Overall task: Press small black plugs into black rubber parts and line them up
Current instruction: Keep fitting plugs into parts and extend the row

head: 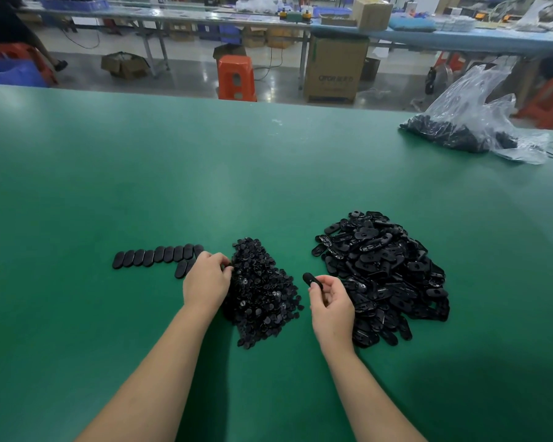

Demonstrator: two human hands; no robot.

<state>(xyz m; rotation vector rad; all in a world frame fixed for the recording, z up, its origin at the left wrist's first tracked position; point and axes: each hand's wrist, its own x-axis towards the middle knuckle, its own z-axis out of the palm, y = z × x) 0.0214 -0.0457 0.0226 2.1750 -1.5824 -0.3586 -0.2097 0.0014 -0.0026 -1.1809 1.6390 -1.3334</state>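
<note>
Part [310,280] juts leftward beyond right hand's [331,306] pinching fingertips.

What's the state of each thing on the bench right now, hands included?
Left hand: fingertips in the plug pile, picking.
Right hand: pinching one rubber part, held off the table.
Plug pile: loose heap, between the hands.
Rubber part pile: loose heap, right of the right hand.
Finished row: parts laid side by side, two more in front.
Plastic bag: open, holds black parts, far right.
</note>
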